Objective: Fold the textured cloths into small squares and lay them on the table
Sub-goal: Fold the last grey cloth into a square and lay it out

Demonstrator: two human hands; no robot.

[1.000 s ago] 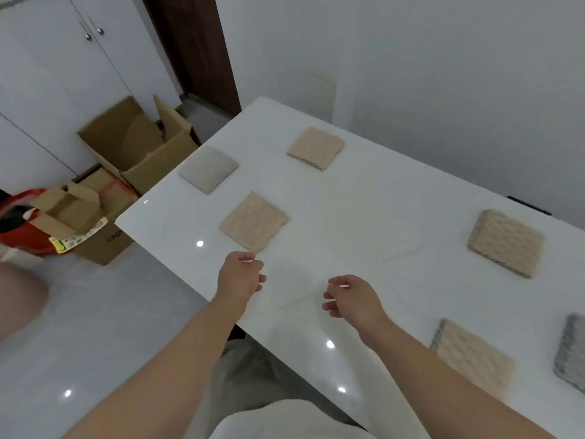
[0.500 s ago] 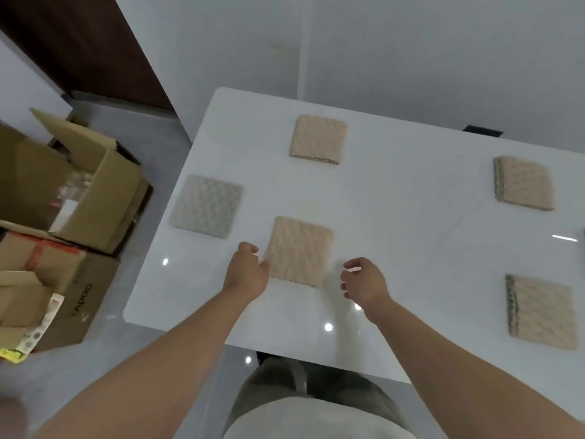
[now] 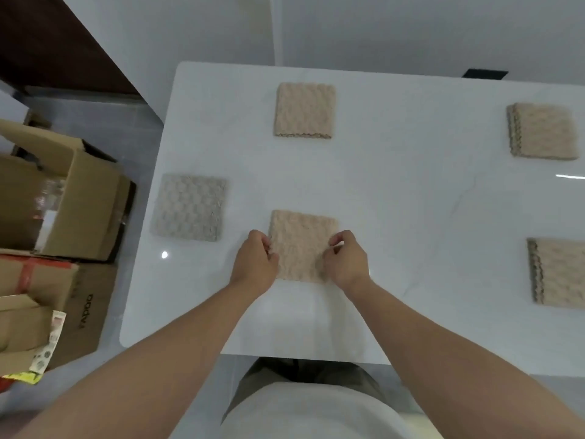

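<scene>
A folded beige textured cloth [image 3: 300,242] lies near the front edge of the white table [image 3: 411,201]. My left hand [image 3: 254,264] grips its left edge with curled fingers. My right hand [image 3: 346,261] pinches its right edge. Several more folded squares lie on the table: a grey one [image 3: 188,207] at the left, a beige one [image 3: 304,110] at the back, and two beige stacks, one at the back right [image 3: 543,131] and one at the front right [image 3: 558,274].
Open cardboard boxes [image 3: 53,198] stand on the floor left of the table. A wall runs behind the table's far edge, with a dark door [image 3: 47,42] at the back left.
The view swung to face the table squarely. Both hands moved forward from just short of the near beige cloth and took hold of its left and right edges.
</scene>
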